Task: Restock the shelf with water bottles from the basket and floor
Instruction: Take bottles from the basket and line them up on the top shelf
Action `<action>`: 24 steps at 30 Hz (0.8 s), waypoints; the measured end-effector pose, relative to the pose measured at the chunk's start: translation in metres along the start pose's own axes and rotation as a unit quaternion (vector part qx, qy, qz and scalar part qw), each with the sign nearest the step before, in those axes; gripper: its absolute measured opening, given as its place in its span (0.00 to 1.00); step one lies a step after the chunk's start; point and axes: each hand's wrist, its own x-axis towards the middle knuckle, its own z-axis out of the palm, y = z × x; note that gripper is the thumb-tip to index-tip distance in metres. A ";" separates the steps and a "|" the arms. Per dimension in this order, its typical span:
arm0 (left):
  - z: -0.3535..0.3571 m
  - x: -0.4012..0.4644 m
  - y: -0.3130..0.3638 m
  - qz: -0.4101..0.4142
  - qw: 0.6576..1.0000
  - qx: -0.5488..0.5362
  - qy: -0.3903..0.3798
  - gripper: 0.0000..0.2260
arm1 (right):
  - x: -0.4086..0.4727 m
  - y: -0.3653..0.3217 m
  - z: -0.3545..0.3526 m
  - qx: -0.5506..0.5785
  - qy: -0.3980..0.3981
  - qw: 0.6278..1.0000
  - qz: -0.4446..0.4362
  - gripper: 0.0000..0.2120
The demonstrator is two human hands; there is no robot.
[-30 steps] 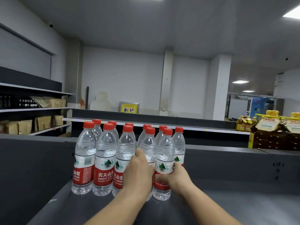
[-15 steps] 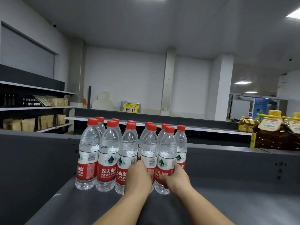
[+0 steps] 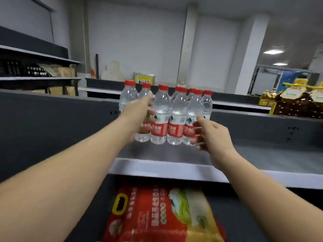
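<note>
1. The water bottles (image 3: 166,116) stand upright in a tight cluster on the dark grey shelf (image 3: 262,158), well back from its pale front edge. Each is clear plastic with a red cap and a red-and-white label carrying a green mountain mark; the labels are blurred.
2. The left hand (image 3: 138,109) reaches to the left side of the cluster, its fingers curled round one of the left-hand bottles at shoulder height and covering part of the bottles behind.
3. The right hand (image 3: 213,135) is at the cluster's lower right, fingers (image 3: 197,130) spread and slightly bent against the label and base of the rightmost front bottle; whether they actually clamp it I cannot tell through the blur.
4. Both forearms stretch over the shelf's front edge and hide part of the surface before the bottles.
5. Below that edge, on a lower level, lies a red and yellow rice bag (image 3: 162,215) with a yellow handle cut-out.
6. To the right, well apart, stand yellow-capped cooking oil jugs (image 3: 297,102).
7. At far left, wall shelving (image 3: 38,78) holds dark bottles and brown cartons (image 3: 64,71).
</note>
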 end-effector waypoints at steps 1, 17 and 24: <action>-0.013 -0.017 0.004 0.002 1.000 -0.003 -0.004 0.19 | -0.022 -0.001 0.009 0.000 -0.001 1.000 -0.009 0.15; -0.278 -0.265 -0.218 -0.200 0.975 0.087 -0.034 0.20 | -0.386 0.194 0.213 -0.103 -0.128 0.949 0.268 0.17; -0.323 -0.327 -0.414 -0.364 0.924 0.118 0.011 0.23 | -0.441 0.344 0.246 -0.153 -0.130 0.919 0.339 0.15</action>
